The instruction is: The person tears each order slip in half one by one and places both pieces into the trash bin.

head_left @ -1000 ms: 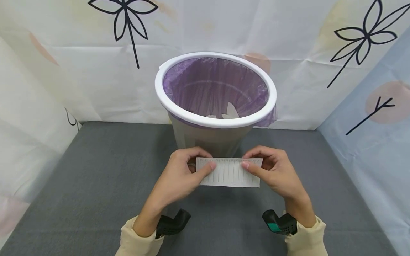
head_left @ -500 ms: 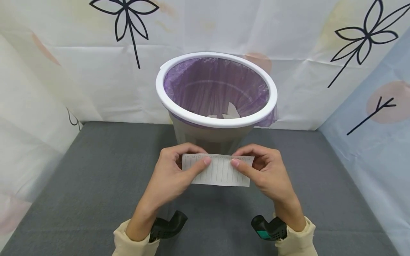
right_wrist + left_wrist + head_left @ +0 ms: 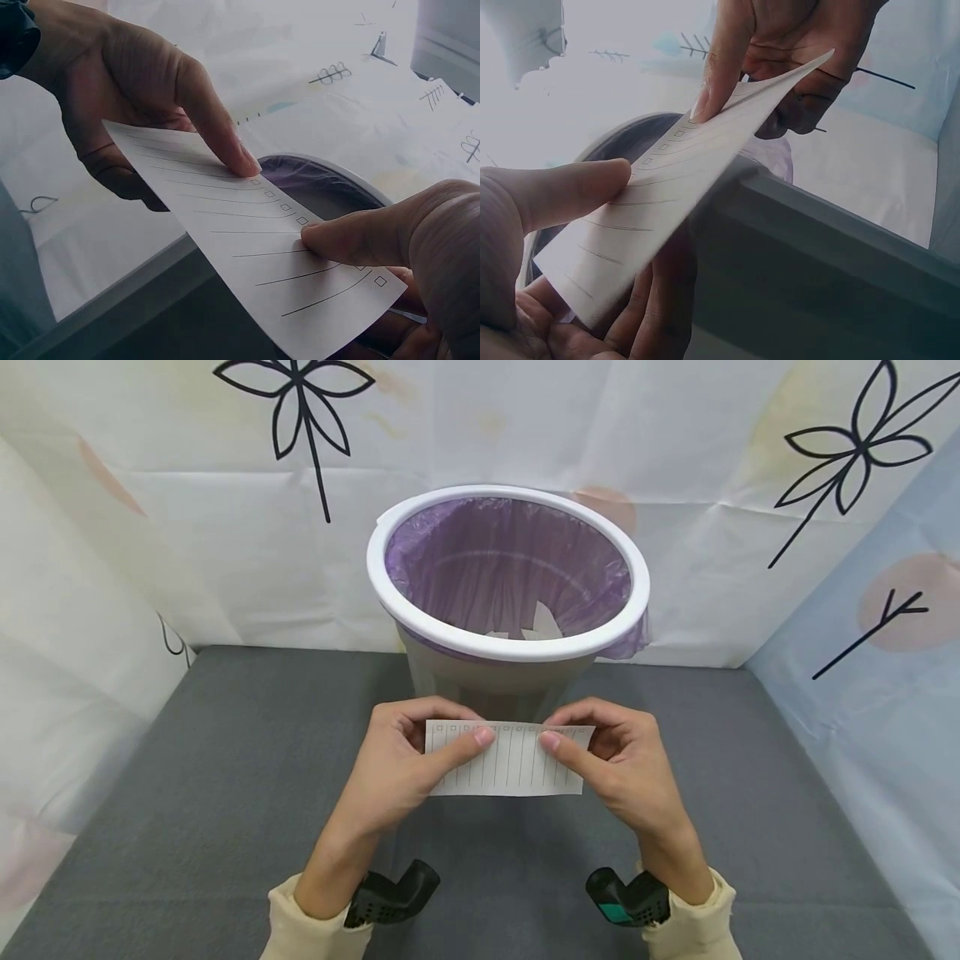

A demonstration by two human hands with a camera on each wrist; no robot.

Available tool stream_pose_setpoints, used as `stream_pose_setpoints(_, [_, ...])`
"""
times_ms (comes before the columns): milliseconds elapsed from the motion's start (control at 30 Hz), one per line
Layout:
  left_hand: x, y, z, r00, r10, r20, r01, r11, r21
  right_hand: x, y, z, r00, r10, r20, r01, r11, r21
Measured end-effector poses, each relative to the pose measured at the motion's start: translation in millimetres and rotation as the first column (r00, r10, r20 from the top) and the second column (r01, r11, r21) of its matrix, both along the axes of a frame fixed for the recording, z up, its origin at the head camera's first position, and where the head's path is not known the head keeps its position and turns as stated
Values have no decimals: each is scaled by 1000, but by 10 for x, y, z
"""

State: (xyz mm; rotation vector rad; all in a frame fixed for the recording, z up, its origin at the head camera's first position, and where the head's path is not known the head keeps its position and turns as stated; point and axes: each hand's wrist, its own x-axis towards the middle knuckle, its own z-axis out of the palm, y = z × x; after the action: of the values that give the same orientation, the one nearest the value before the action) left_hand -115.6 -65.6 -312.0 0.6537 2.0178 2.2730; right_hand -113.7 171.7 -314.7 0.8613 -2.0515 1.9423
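A small white sheet of lined paper [image 3: 517,768], with a row of little checkboxes along its upper edge, is held up between both hands. My left hand [image 3: 401,760] pinches it, thumb on the printed face and fingers behind. In the same way my right hand [image 3: 618,764] pinches it further right, the two thumbs a short gap apart at the checkbox edge. The left wrist view shows the paper [image 3: 660,187] slightly bowed, and the right wrist view shows its ruled lines [image 3: 247,232] up close. Most fingers behind the sheet are hidden in the head view.
Just beyond the hands stands a waste bin with a white rim [image 3: 510,649] and a purple liner [image 3: 517,552]. Scraps of white paper [image 3: 543,622] lie inside it. Grey cloth [image 3: 285,760] covers the table, with patterned white curtains [image 3: 247,560] around it.
Both hands shifted a little to the left with the paper, then stayed nearly still. The sheet now hangs a bit straighter at its left end.
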Motion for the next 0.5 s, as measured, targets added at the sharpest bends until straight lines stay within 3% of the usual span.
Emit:
stream_pose_setpoints(100, [0, 6, -7, 1000, -7, 4, 7, 1000, -10, 1, -5, 2, 1000, 1, 6, -1, 1000, 3])
stream_pose_setpoints(500, [38, 103, -41, 991, 56, -119, -69, 991, -112, 14, -59, -18, 999, -21, 27, 20, 999, 35])
